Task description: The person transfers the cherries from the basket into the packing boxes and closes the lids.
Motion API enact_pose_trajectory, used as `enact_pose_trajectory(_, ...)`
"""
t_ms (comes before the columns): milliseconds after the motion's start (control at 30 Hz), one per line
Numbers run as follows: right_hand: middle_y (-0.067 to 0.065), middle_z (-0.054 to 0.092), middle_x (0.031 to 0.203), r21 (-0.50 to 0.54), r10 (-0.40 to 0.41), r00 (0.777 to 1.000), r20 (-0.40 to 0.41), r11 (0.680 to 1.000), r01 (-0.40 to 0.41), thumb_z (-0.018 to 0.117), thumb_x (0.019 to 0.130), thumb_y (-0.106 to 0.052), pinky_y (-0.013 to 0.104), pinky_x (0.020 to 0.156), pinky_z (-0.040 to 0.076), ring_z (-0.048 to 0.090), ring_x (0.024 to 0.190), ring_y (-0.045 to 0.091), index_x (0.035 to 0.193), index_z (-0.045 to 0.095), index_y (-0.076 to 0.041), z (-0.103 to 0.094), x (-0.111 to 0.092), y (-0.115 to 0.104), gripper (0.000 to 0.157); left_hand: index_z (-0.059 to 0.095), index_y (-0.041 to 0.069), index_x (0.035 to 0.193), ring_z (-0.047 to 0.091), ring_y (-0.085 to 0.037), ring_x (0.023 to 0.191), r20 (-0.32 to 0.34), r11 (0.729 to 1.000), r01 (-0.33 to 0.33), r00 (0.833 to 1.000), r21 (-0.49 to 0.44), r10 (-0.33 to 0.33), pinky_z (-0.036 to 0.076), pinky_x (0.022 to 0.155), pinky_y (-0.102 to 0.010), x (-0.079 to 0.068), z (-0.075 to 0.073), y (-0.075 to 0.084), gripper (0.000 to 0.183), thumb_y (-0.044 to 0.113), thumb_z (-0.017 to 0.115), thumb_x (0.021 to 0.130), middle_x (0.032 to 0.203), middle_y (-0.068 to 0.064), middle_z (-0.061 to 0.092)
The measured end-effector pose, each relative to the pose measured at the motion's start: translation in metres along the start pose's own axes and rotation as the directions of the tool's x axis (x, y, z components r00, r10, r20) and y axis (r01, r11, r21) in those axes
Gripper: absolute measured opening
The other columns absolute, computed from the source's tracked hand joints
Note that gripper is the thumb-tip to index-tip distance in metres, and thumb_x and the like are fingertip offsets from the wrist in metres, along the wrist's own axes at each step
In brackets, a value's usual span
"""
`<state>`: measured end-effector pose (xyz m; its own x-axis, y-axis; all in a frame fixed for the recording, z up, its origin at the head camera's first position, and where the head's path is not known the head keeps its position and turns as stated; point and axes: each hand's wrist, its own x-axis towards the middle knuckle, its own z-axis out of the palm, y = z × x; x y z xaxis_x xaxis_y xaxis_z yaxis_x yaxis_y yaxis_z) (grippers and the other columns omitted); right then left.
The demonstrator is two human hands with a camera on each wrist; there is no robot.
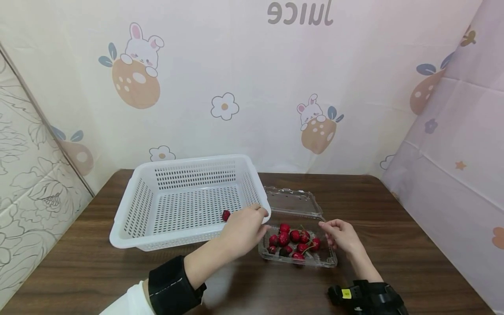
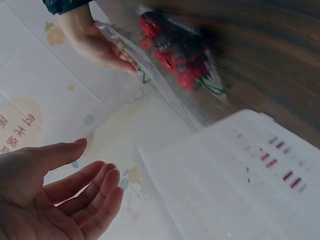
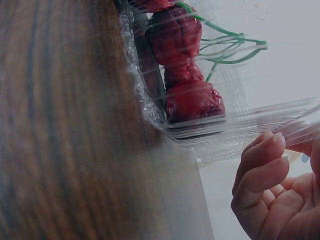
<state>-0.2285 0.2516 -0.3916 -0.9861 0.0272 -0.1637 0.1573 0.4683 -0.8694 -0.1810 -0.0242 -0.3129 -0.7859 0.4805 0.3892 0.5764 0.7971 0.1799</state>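
Note:
My left hand hovers at the front right corner of a white plastic basket, holding nothing. In the left wrist view its fingers are loosely bent and apart from the thumb. One dark red cherry lies inside the basket, just left of that hand. My right hand pinches the right side edge of a clear plastic clamshell box. Several red cherries with green stems sit in the box, also seen as cherries in the right wrist view.
The box's clear lid lies folded back behind it, beside the basket. Both containers stand on a dark brown wooden table. A printed cloth with rabbits and flowers hangs along the back, and more cloth hangs at both sides.

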Motion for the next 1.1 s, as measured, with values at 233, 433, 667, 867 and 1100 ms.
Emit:
enact_pose_trajectory(233, 0.0, 0.049, 0.061, -0.001, -0.004, 1.0, 0.0, 1.0, 0.004, 0.052, 0.088, -0.032, 0.027, 0.047, 0.041, 0.047, 0.051, 0.012, 0.096, 0.049, 0.004, -0.001, -0.001, 0.001, 0.037, 0.063, 0.004, 0.094, 0.058, -0.017, 0.075, 0.013, 0.998, 0.068, 0.998, -0.018, -0.068, 0.047, 0.061, -0.028, 0.003, -0.007, -0.015, 0.022, 0.019, 0.066, 0.079, 0.086, -0.005, 0.061)
enact_pose_trajectory(433, 0.001, 0.05, 0.061, 0.002, -0.001, 1.0, -0.002, 1.0, 0.001, 0.052, 0.088, -0.032, 0.027, 0.047, 0.041, 0.047, 0.051, 0.012, 0.097, 0.049, 0.004, -0.001, -0.001, 0.0, 0.037, 0.062, 0.0, 0.097, 0.058, -0.023, 0.084, 0.056, 0.988, 0.132, 0.99, -0.076, -0.128, 0.047, 0.072, -0.033, 0.008, -0.007, -0.03, 0.024, 0.016, 0.065, 0.079, 0.091, -0.011, 0.061)
enact_pose_trajectory(667, 0.001, 0.05, 0.062, 0.005, 0.0, 1.0, -0.004, 1.0, 0.0, 0.052, 0.088, -0.033, 0.027, 0.048, 0.042, 0.047, 0.052, 0.012, 0.098, 0.049, 0.004, 0.0, -0.001, 0.0, 0.038, 0.062, -0.002, 0.094, 0.058, -0.022, 0.083, 0.096, 0.969, 0.216, 0.974, -0.116, -0.206, 0.046, 0.07, -0.033, 0.012, -0.004, -0.048, 0.022, 0.015, 0.064, 0.08, 0.089, -0.011, 0.062)
enact_pose_trajectory(867, 0.001, 0.049, 0.061, 0.011, 0.011, 1.0, -0.011, 1.0, -0.011, 0.053, 0.088, -0.032, 0.027, 0.047, 0.041, 0.046, 0.051, 0.012, 0.098, 0.048, 0.004, 0.0, 0.0, 0.0, 0.038, 0.062, -0.002, 0.094, 0.059, -0.022, 0.081, 0.147, 0.943, 0.314, 0.944, -0.111, -0.297, 0.047, 0.069, -0.034, 0.016, 0.0, -0.061, 0.023, 0.017, 0.065, 0.08, 0.09, -0.011, 0.063)
enact_pose_trajectory(1100, 0.001, 0.049, 0.06, 0.02, 0.029, 1.0, -0.004, 0.999, -0.029, 0.055, 0.087, -0.033, 0.027, 0.046, 0.04, 0.046, 0.049, 0.011, 0.099, 0.047, 0.005, 0.001, 0.0, -0.001, 0.04, 0.062, -0.001, 0.093, 0.059, -0.023, 0.08, 0.177, 0.934, 0.353, 0.925, -0.06, -0.338, 0.046, 0.068, -0.035, 0.02, 0.008, -0.073, 0.025, 0.02, 0.066, 0.079, 0.091, -0.012, 0.063)
